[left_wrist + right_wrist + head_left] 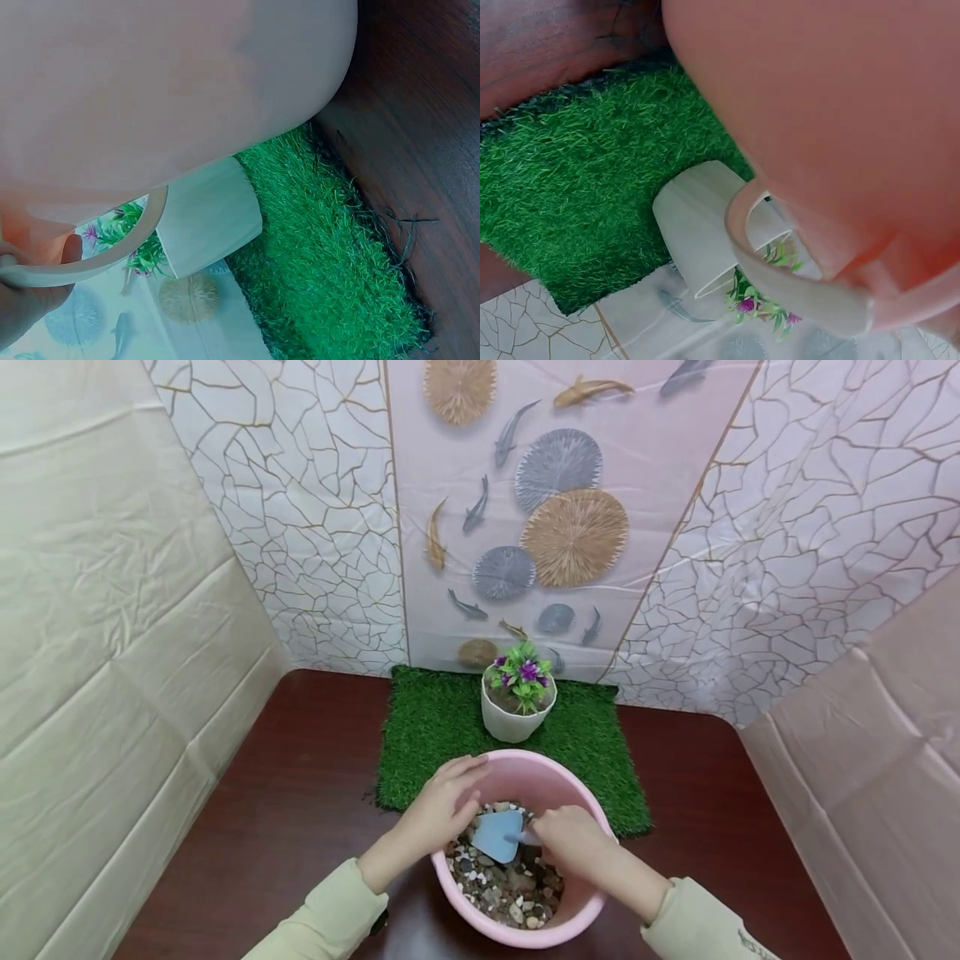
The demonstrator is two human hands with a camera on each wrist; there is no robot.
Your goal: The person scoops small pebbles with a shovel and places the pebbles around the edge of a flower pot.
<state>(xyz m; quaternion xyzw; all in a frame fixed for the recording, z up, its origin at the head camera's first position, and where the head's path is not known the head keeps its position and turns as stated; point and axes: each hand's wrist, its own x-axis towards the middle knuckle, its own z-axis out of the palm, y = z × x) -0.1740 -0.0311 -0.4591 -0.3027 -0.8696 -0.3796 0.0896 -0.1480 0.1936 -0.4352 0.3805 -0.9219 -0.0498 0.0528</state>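
I see the left hand (pixel 438 806) touching the pink bucket (pixel 531 779) at ten o'clock, the right hand (pixel 573 838) gripping a blue trowel (pixel 497 838).

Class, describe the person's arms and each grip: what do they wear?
The left sleeve and right sleeve are pale cream. A small black item, unidentifiable, shows by the left sleeve's end. The right sleeve bears a dark marking, too small to read. The left grip and right grip are gloveless.

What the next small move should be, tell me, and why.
Probably push the shovel down into the stones: the right hand grips its handle, the visible blade face is bare, and the left hand at the bucket's rim could help steady it.
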